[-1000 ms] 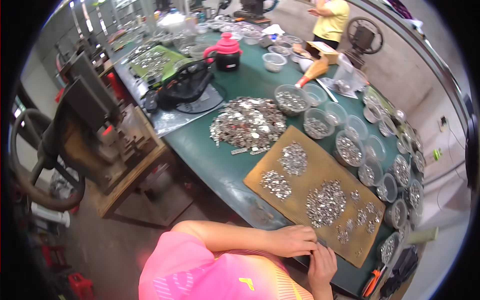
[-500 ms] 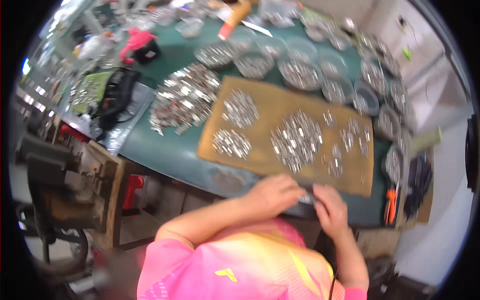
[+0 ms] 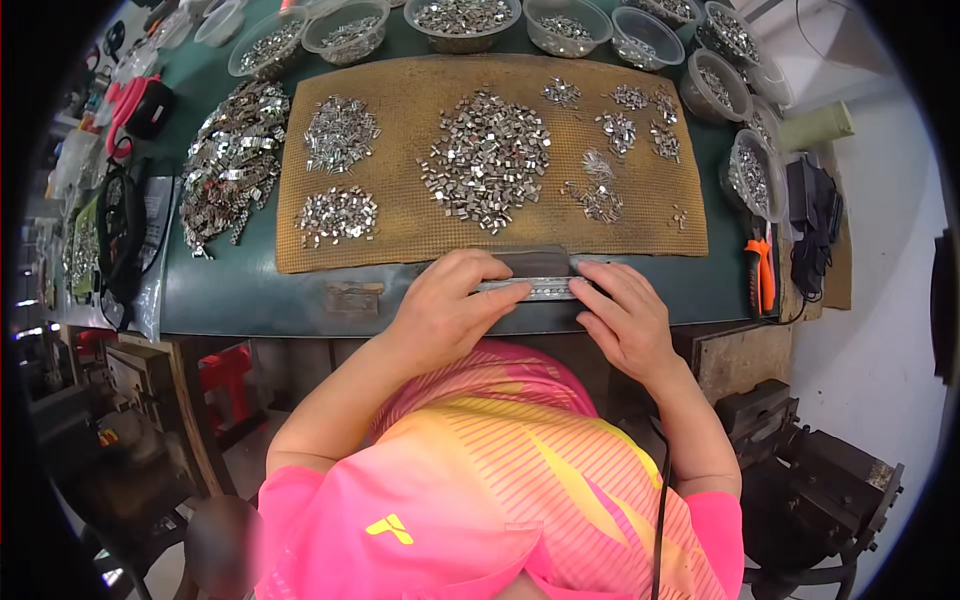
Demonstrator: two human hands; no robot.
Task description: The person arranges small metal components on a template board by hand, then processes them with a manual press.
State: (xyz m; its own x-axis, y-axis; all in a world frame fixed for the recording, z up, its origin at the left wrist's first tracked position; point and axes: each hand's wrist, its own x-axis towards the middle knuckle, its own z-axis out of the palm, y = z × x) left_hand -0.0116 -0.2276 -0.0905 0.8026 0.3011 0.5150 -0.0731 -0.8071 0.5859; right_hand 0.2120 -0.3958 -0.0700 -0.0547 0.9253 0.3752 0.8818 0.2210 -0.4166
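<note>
A narrow grooved metal strip lies lengthwise between my hands at the table's near edge, beside a dark flat block. My left hand pinches its left end between thumb and fingers. At the right end, the thumb and fingertips of my right hand close on the strip. Small bright pieces seem to sit in the groove, too small to make out. Just beyond my hands is a brown textured mat with a large heap of small metal pieces and several smaller piles.
Clear plastic bowls of metal parts line the mat's far and right sides. A heap of linked metal pieces lies left of the mat. Orange-handled pliers rest at the right edge. A worn plate is left of my hands.
The view has swung and steadied, so the mat appears straighter and higher in the picture. My hands stay together at the near edge, and the strip between them now shows clearly.
</note>
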